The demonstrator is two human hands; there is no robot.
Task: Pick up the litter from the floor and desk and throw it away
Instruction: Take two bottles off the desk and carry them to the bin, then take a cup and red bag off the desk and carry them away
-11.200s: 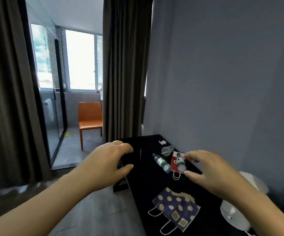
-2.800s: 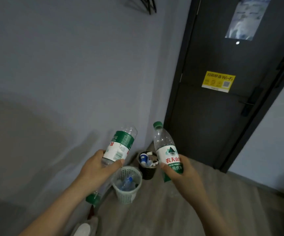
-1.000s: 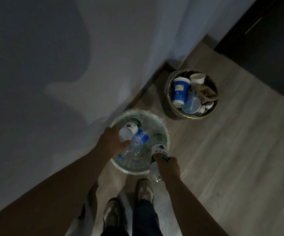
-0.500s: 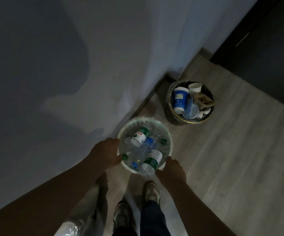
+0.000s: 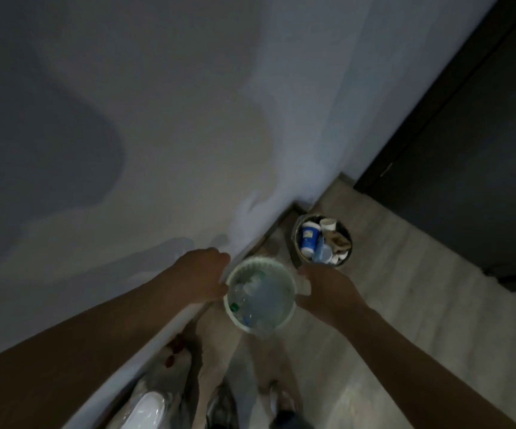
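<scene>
Evidently bottles lie binned in the white basket (image 5: 260,294); left hand (image 5: 202,278) and right hand (image 5: 328,287) flank its rim, grip unclear; remaining litter unseen.

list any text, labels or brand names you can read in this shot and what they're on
None can be read.
Blue paper cup in the dark bin: a pale label patch shows, too small and blurred to read.
Bottles in the white basket between the left hand and right hand: motion blur hides any label print.
Dark door: no sign shows.
</scene>
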